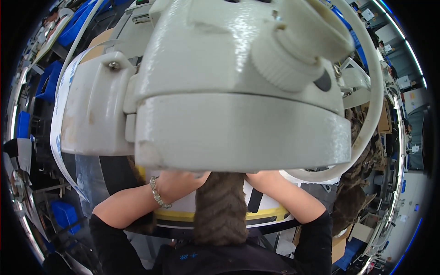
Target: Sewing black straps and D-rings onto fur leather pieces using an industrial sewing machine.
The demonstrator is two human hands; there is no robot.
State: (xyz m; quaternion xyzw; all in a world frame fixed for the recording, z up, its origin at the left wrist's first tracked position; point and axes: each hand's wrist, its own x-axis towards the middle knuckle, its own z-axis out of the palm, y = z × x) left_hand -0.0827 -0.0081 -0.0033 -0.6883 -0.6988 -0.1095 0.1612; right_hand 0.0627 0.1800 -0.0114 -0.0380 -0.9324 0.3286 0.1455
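Observation:
A strip of brown fur [221, 208] with chevron-like ridges hangs down the middle, over the table's near edge towards my body. My left hand [178, 185], with a beaded bracelet at the wrist, is at the fur's left edge. Over on its right side is my right hand [263, 179], close to the fur's upper right edge. The big off-white machine head [243, 130] covers the fingers of both hands and the fur's far end, so I cannot see whether they grip it.
Yellow tape [176, 214] runs along the white tabletop's near edge. A pale hose [376, 91] curves round the machine's right side. More brown fur [350, 204] is heaped at the right, above a cardboard box [339, 247]. Blue bins [65, 215] stand on the left.

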